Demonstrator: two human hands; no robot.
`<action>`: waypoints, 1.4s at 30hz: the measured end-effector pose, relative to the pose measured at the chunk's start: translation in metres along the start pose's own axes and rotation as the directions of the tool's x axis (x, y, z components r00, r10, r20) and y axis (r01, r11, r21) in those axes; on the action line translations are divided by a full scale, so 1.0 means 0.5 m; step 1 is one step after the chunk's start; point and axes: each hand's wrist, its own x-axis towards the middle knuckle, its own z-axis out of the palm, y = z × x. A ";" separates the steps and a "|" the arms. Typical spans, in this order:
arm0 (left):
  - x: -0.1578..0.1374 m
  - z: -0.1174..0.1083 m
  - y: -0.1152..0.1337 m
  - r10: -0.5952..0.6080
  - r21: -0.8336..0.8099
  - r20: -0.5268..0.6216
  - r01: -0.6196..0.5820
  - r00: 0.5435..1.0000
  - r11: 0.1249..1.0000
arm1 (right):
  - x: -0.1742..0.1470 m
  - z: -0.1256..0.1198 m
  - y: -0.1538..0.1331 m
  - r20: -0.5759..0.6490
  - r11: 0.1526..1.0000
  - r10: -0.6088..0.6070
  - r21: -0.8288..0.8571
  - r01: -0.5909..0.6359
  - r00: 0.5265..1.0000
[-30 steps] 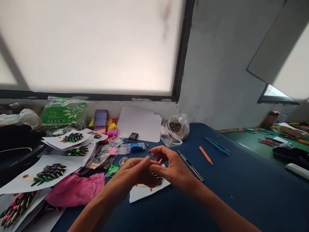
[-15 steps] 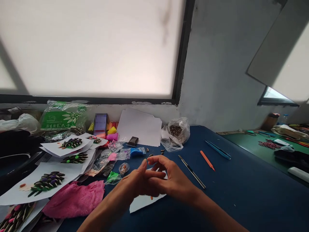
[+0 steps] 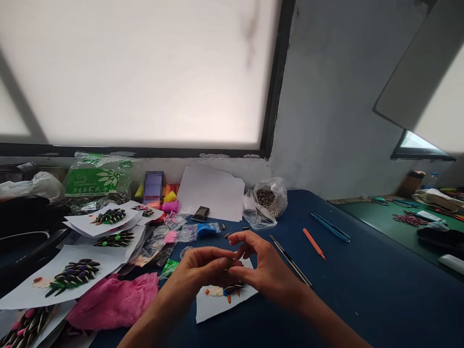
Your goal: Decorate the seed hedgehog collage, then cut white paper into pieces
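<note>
Both hands meet above a small white sheet of paper (image 3: 206, 313). My left hand (image 3: 203, 270) pinches a tiny green piece (image 3: 230, 263), clay-like in colour, between thumb and forefinger. My right hand (image 3: 264, 266) is curled in from the other side, fingertips against the left ones; what lies between them is mostly hidden. Under the hands, the paper carries a partly covered picture of dark striped seeds (image 3: 234, 289) with blue, peach and orange clay bits. A loose sunflower seed (image 3: 227, 236) lies just beyond my right forefinger.
Craft knife (image 3: 290, 261), orange pen-shaped tool (image 3: 314, 244) and blue tweezers (image 3: 329, 227) lie to the right. A bag of seeds (image 3: 266, 197) and white paper (image 3: 213, 193) are behind. At left are seed pictures (image 3: 76, 273), a pink cloth (image 3: 116, 302) and clay packets (image 3: 206, 229).
My left hand has turned and risen, its thumb and forefinger now closed in a pinch with green showing. More of the seed picture below is uncovered. The view has shifted slightly.
</note>
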 end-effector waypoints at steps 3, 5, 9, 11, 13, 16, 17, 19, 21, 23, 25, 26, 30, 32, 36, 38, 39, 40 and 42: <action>0.004 -0.005 0.000 -0.009 0.004 -0.079 0.009 0.997 1.000 | -0.002 0.000 -0.001 -0.055 0.991 -0.129 -0.027 0.128 0.990; 0.004 -0.005 0.002 -0.012 0.017 -0.108 0.014 0.994 1.000 | -0.004 -0.001 -0.002 -0.086 0.985 -0.173 -0.038 0.171 0.981; 0.004 0.000 0.003 0.008 0.082 -0.081 -0.002 0.997 0.997 | -0.005 -0.001 -0.001 -0.076 0.982 -0.173 -0.089 0.166 0.982; 0.004 0.004 0.002 0.019 0.119 -0.066 -0.011 0.998 0.993 | -0.004 0.000 -0.001 -0.072 0.976 -0.185 -0.131 0.174 0.980; 0.005 0.009 0.002 0.024 0.145 -0.051 -0.016 0.998 0.989 | -0.003 0.001 -0.003 -0.060 0.979 -0.155 -0.146 0.145 0.986; 0.004 0.018 0.002 0.029 0.166 -0.021 -0.025 0.999 0.986 | -0.004 0.003 -0.007 -0.049 0.987 -0.089 -0.140 0.082 0.995; 0.003 0.021 0.003 0.030 0.173 -0.013 -0.027 0.999 0.985 | -0.005 0.004 -0.008 -0.048 0.988 -0.077 -0.137 0.070 0.996; 0.002 0.027 0.005 0.034 0.188 -0.002 -0.033 0.999 0.982 | -0.005 0.004 -0.009 -0.037 0.990 -0.060 -0.128 0.055 0.997; 0.000 0.030 0.008 0.031 0.206 0.005 -0.031 1.000 0.978 | -0.005 0.001 -0.010 -0.019 0.991 -0.058 -0.120 0.055 0.998; -0.001 0.027 0.010 0.013 0.229 -0.003 -0.012 1.000 0.973 | -0.003 -0.006 -0.009 -0.013 0.991 -0.063 -0.119 0.061 0.998; 0.000 0.018 0.012 0.002 0.282 -0.042 0.009 0.999 0.959 | 0.002 -0.018 -0.005 -0.017 0.987 -0.052 -0.156 0.048 0.999; 0.001 0.011 0.012 0.012 0.324 -0.074 0.013 0.997 0.946 | 0.004 -0.024 -0.002 -0.013 0.980 -0.032 -0.199 0.029 0.999; 0.007 -0.020 0.009 0.118 0.514 -0.212 0.009 0.970 0.858 | 0.012 -0.042 0.014 0.053 0.902 0.073 -0.429 -0.043 0.996; 0.008 -0.030 0.008 0.144 0.551 -0.234 0.009 0.961 0.835 | 0.014 -0.042 0.022 0.088 0.869 0.103 -0.493 -0.047 0.991; 0.008 -0.030 0.011 0.134 0.568 -0.228 0.020 0.964 0.823 | 0.013 -0.033 0.033 0.119 0.842 0.129 -0.537 -0.045 0.984; 0.007 -0.026 0.012 0.121 0.581 -0.216 0.028 0.969 0.813 | 0.013 -0.029 0.034 0.124 0.836 0.136 -0.547 -0.047 0.983; 0.007 -0.024 0.012 0.118 0.589 -0.206 0.026 0.971 0.808 | 0.013 -0.027 0.033 0.127 0.833 0.142 -0.551 -0.049 0.982; 0.007 -0.023 0.012 0.118 0.598 -0.193 0.022 0.974 0.802 | 0.014 -0.026 0.031 0.131 0.829 0.150 -0.556 -0.053 0.980; 0.008 -0.023 0.010 0.120 0.614 -0.172 0.011 0.978 0.789 | 0.015 -0.022 0.027 0.138 0.815 0.169 -0.577 -0.059 0.976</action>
